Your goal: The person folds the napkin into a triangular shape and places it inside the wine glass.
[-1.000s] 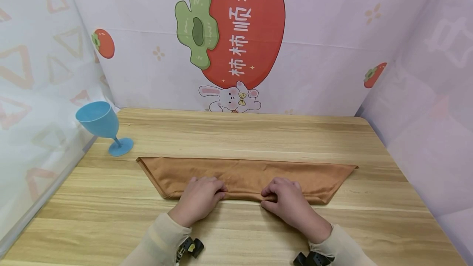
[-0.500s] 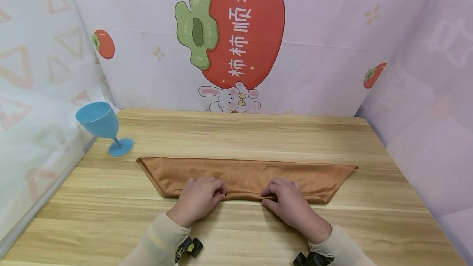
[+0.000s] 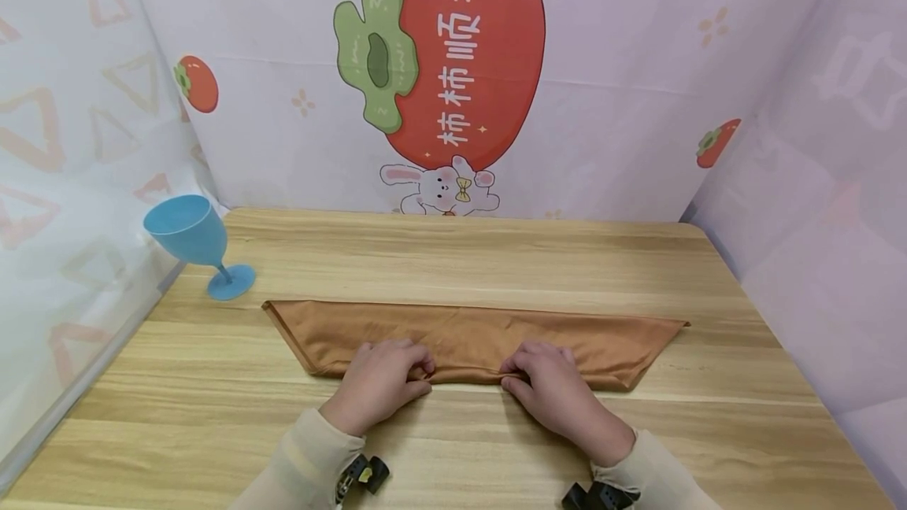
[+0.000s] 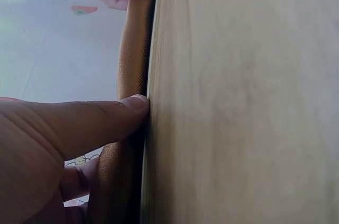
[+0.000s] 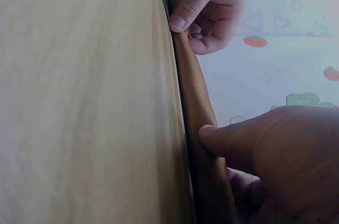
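Note:
A brown cloth [image 3: 468,329] lies across the wooden table as a long band with slanted ends, its near edge folded into a narrow roll. My left hand [image 3: 383,380] pinches that rolled edge left of the middle, thumb on the near side and fingers over the top. Right of the middle, my right hand [image 3: 553,388] pinches the same edge in the same way. In the left wrist view the left thumb presses the roll [image 4: 132,54] near the tabletop. The right wrist view shows both thumbs against the roll [image 5: 193,81].
A blue goblet [image 3: 190,234] stands at the table's left edge, behind the cloth. Printed fabric walls [image 3: 602,101] rise behind the table [image 3: 460,258] and on both sides.
Both hands stay almost in place on the near edge. The left thumb has shifted slightly toward me, a little apart from its fingers; the cloth has barely moved.

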Available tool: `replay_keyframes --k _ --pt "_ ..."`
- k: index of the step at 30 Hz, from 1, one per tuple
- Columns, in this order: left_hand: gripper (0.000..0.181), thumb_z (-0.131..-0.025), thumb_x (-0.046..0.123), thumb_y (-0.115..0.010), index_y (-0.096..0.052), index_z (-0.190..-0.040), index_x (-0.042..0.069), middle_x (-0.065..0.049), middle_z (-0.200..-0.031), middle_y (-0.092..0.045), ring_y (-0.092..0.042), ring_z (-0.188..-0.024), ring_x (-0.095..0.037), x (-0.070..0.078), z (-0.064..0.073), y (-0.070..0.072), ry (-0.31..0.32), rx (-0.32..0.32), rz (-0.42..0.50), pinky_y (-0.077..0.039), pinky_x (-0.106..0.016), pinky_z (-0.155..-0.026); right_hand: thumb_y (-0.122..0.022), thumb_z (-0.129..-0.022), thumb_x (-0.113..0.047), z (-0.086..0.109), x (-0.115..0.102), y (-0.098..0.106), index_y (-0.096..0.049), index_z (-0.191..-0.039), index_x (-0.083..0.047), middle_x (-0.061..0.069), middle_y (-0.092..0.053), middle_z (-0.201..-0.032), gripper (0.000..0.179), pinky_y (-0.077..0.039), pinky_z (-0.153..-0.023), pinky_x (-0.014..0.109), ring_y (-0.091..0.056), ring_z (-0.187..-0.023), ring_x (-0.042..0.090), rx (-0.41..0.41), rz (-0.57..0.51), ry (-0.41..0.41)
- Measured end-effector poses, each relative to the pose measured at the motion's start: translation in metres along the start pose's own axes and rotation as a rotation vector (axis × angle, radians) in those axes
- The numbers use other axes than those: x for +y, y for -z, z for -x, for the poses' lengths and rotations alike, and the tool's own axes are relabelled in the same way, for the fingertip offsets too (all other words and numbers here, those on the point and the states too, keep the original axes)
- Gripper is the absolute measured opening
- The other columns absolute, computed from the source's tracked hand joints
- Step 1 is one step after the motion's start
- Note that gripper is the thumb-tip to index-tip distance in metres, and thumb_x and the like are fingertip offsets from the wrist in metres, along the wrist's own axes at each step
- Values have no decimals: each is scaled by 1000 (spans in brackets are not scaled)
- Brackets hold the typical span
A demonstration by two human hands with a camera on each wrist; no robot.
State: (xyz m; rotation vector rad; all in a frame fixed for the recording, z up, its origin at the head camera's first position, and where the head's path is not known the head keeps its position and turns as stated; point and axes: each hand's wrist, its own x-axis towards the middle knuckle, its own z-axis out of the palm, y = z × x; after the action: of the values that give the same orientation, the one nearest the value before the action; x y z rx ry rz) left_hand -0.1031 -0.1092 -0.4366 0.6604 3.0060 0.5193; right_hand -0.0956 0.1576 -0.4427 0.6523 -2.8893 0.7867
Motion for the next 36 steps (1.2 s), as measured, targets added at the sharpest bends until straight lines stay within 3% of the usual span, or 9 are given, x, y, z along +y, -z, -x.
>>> replay_keyframes --k 10,21,29,36 --pt "17 -83 33 -82 -66 -85 30 13 -84 -55 -53 -76 -8 1 1 2 -7 15 6 -36 -37 -68 -77 -88 -16 0 -1 1 -72 -86 -23 -17 -54 -85 9 -34 -81 40 -55 -91 14 -25 -7 -27" --pt "15 -84 29 -82 -67 -86 28 12 -84 -54 -54 -73 -10 1 0 1 -16 8 25 -41 -37 -64 -77 -89 -16 -1 -2 1 -70 -85 -22 -14 -61 -87 11 -35 -83 43 -58 -93 17 -31 -9 -75" --pt "10 -84 25 -82 -72 -86 24 9 -88 -56 -56 -87 -16 2 -1 0 -47 62 -8 -46 -40 -76 -78 -88 -16 -2 -3 2 -70 -84 -23 -14 -61 -86 11 -34 -80 41 -57 -90 14 -40 -9 -80" --pt "7 -86 29 -80 -73 -88 26 11 -92 -62 -60 -96 -17 3 -1 0 -39 53 -38 -46 -46 -85 -81 -85 -17 -3 -1 2 -62 -83 -27 -18 -53 -77 22 -31 -79 40 -49 -79 10 -31 -50 -99"
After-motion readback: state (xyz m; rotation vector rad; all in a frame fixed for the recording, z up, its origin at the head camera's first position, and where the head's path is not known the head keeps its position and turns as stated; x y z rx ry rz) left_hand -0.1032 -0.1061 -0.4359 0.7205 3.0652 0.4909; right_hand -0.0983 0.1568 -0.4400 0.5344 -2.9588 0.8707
